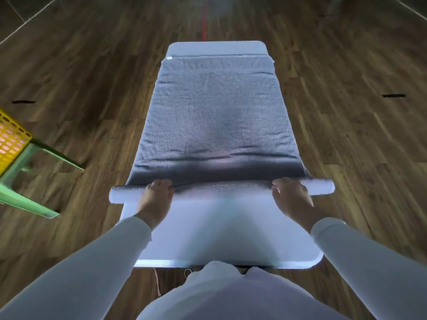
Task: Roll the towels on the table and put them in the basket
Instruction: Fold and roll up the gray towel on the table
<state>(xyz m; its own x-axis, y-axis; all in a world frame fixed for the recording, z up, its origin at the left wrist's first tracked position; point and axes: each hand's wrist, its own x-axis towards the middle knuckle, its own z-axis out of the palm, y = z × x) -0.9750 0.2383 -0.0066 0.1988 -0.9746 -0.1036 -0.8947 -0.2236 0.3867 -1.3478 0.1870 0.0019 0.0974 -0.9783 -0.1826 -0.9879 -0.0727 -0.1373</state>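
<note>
Your left hand [157,196] and right hand [291,195] each curl their fingers over the rolled near end of the grey towel [219,112], spaced wide so it winds evenly along the bench [219,239], with the yellow basket [11,139] off to your left.

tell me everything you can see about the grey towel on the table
The towel is grey, fluffy terry cloth with a hemmed far edge, lying flat and lengthwise along the white table, lightly creased. Its near end is wound into a tight roll that sticks out past both table sides. The left hand and right hand grip that roll, fingers curled over it.
</note>
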